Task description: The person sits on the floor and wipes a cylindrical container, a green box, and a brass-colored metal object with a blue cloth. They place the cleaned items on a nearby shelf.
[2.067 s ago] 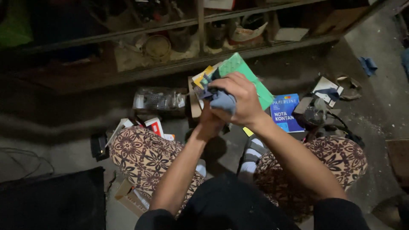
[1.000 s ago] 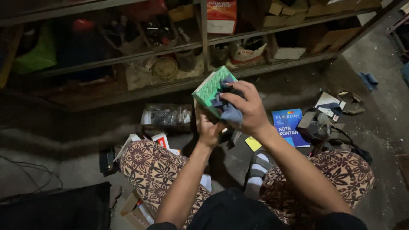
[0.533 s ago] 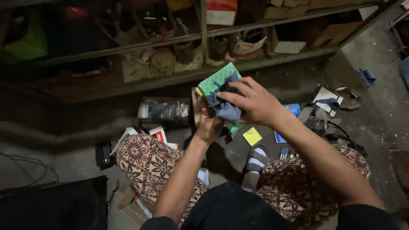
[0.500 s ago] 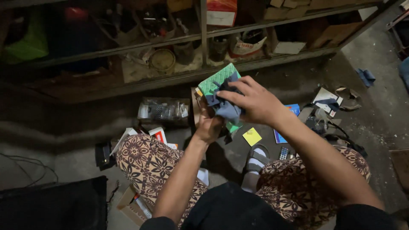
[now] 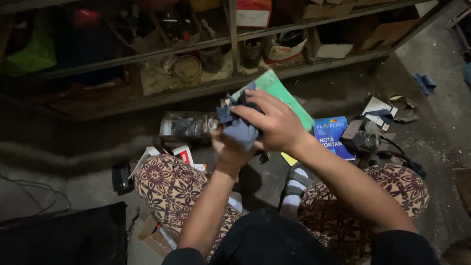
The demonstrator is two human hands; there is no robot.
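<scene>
Cloth against a green book, held over my knees

Fingers of my right hand (image 5: 274, 125) are bunched tight around a crumpled blue-grey cloth (image 5: 239, 128), pressing it onto the green book (image 5: 279, 91) that I hold up in front of me. My left hand (image 5: 229, 149) sits beneath and behind, closed on the book's lower end; most of its fingers are hidden by the cloth and my other hand. The book tilts away toward the metal shelf (image 5: 206, 44), its green cover showing above my right knuckles.

On the floor just beyond, a blue booklet (image 5: 331, 137) lies flat to the right, near a heap of dark gear with cables (image 5: 373, 140). A clear plastic box (image 5: 185, 125) lies to the left of my hands, under the shelf's lowest rail. A yellow slip (image 5: 288, 158) peeks out under my right wrist.
</scene>
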